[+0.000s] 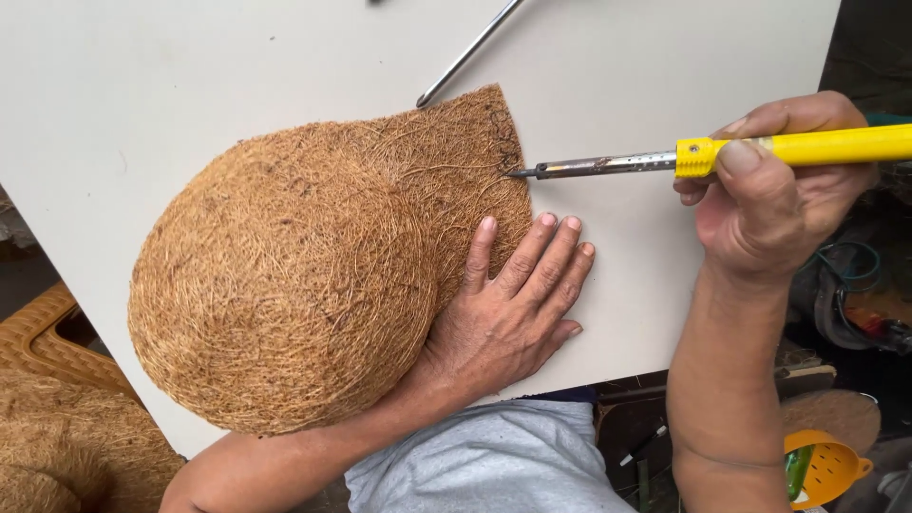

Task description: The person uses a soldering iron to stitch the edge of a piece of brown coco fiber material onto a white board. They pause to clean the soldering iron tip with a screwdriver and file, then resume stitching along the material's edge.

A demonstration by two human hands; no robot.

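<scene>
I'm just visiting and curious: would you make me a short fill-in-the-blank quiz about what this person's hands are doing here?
1. The right hand grips a soldering iron whose handle is ____.
2. The left hand lies ____ on the brown fibre hat.
3. The iron's metal tip touches the hat's ____.
4. The hat rests on a ____ board.

Missing words: yellow; flat; brim edge; white

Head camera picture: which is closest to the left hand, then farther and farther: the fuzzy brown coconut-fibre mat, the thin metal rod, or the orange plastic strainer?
From the left hand:
1. Brown coconut-fibre mat, directly under the fingers, touching.
2. Thin metal rod, up at the white board's top edge.
3. Orange plastic strainer, off the board, lower right.
</scene>
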